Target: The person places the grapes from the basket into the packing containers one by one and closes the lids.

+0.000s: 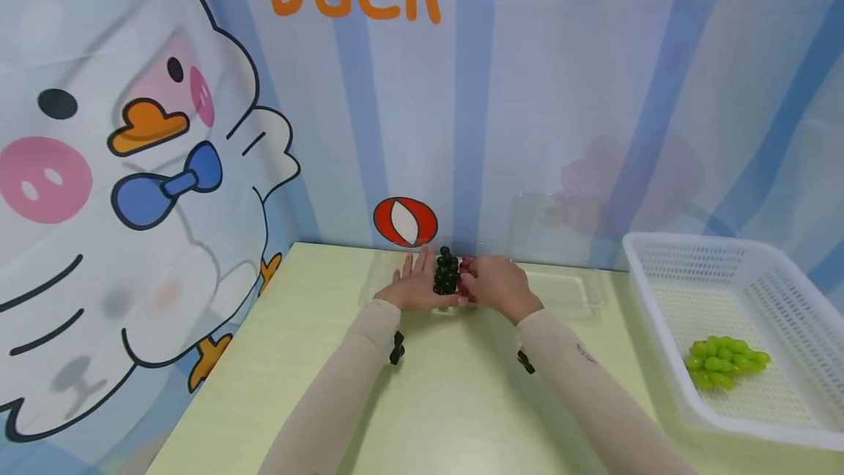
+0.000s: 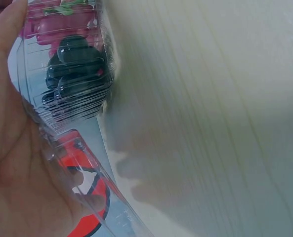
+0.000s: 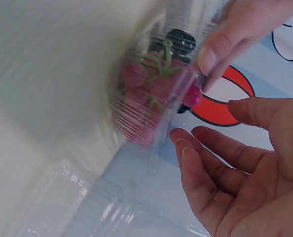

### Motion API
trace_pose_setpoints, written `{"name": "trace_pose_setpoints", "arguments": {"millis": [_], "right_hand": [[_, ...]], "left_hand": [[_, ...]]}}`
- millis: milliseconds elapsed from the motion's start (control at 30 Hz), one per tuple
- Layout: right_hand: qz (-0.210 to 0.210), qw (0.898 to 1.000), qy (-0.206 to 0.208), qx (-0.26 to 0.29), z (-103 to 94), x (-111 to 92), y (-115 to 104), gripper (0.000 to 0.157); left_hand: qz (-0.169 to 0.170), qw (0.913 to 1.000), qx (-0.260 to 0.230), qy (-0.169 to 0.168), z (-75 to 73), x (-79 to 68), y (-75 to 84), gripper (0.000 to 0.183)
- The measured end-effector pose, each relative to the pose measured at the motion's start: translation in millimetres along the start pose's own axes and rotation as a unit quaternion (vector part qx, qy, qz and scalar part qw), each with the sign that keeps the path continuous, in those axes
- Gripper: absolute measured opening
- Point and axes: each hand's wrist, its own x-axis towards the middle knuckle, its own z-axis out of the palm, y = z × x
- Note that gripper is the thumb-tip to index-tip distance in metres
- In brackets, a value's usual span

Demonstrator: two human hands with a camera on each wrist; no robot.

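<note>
A clear plastic box (image 2: 94, 112) with its lid raised holds a bunch of dark grapes (image 1: 446, 271) and, beside it, a bunch of red grapes (image 3: 141, 94) with a green stem (image 3: 159, 69). At the box's left side, my left hand (image 1: 415, 289) is spread with straight fingers. Its thumb reaches along the near rim, close to a red grape. Over the red grapes in the head view is my right hand (image 1: 500, 286), partly covering them. The right wrist view shows its fingers loosely bent just off the rim, with nothing between them.
Another clear plastic box (image 1: 563, 288) lies at the table's back edge on the right, its lid (image 1: 527, 222) standing up. A white basket (image 1: 649, 336) with a bunch of green grapes (image 1: 722, 361) sits at the far right. A printed curtain (image 1: 415, 108) hangs directly behind the table.
</note>
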Motion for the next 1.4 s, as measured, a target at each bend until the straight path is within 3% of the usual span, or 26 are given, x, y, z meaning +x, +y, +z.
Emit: {"name": "trace_pose_setpoints", "arguments": {"millis": [233,467,800,1400], "right_hand": [[0.007,1.0,-0.021,0.005,-20.7,-11,6,0.029],[0.006,0.998,-0.057,-0.026,-43.8,-27,13,0.046],[0.006,0.996,-0.085,-0.041,-66.2,-41,25,0.057],[-0.017,0.994,-0.076,-0.073,-82.2,-61,52,0.083]], "left_hand": [[-0.001,1.0,0.0,-0.002,1.1,-0.1,-0.3,0.13],[-0.001,1.0,-0.002,-0.004,2.1,-0.2,0.8,0.128],[-0.001,0.9999,-0.016,-0.002,3.2,1.7,0.0,0.13],[0.0,0.9999,-0.013,-0.002,0.9,0.6,0.5,0.128]]}}
